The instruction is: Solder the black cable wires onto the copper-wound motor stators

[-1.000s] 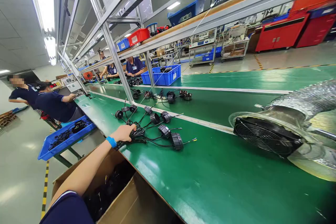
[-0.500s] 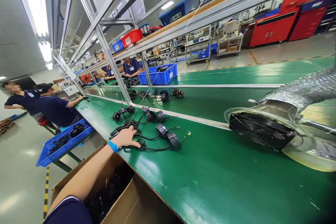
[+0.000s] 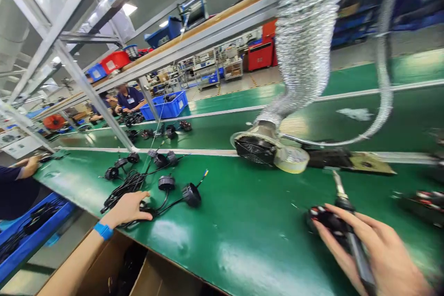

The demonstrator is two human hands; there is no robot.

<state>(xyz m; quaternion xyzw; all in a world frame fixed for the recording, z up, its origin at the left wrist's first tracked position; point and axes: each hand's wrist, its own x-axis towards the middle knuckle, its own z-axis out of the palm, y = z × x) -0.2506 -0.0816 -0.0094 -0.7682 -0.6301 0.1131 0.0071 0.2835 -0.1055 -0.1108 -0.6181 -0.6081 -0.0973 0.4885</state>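
Observation:
My left hand (image 3: 128,208) curls over a coil of black cable (image 3: 125,189) by the bench edge, thumb and forefinger around the cable. Two round black caps (image 3: 191,194) are on cable ends just beyond it, one with coloured wire tips sticking out. At the right, my right hand (image 3: 385,245) is wrapped around a soldering iron (image 3: 359,254), its metal tip pointing away from me. Between those fingers and the bench is a round black part with red and white segments (image 3: 324,217), touched by the fingertips; blur hides its details.
A fume extractor fan (image 3: 255,150) hangs from a silver duct (image 3: 305,32) mid-bench. An open cardboard box (image 3: 152,273) stands below the front edge. More capped cables (image 3: 121,163) lie behind my left hand. A blurred wound part (image 3: 426,203) sits far right. Co-workers sit at left.
The view has swung to the right. My right hand with the soldering iron has come into view. My left hand stays at the cable coil, its fingers now more curled.

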